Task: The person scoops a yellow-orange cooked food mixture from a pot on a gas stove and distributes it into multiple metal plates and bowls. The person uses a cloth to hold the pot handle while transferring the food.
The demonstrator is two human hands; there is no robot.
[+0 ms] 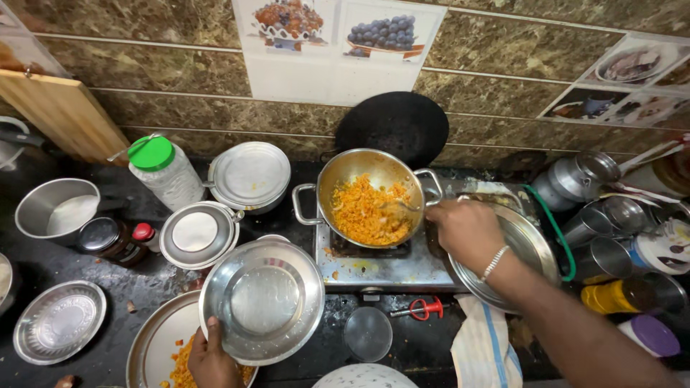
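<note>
Pan (370, 194): a steel two-handled pan sits on the small stove (388, 267) near the back of the counter, tipped so its mouth faces the front; orange-yellow crumbly food lies inside.
Pan handles: one points left, the other right, so the long axis runs left to right, along the back wall.
Right hand (467, 231): clenched at the pan's right handle; a thin spoon (399, 207) reaches from it into the food, pointing left. Whether the fingers clasp the handle, the spoon or both cannot be told.
Left hand (212, 359): fingers grasping the lower rim of a round steel bowl (262, 302), held tilted over a steel plate (154, 345) at the counter's front edge; the plate carries some of the same orange food.
Jar (164, 171): a clear ribbed plastic jar with a green round lid, leaning at the back left.
Bottle (115, 241): a small dark bottle with a red cap, lying left of a lidded steel pot (198, 233).
Wall tiles: white picture tiles of fruit above the pan; dish pictures at the upper right.
Cloth (485, 345): white with a blue stripe, hanging over the front edge.
</note>
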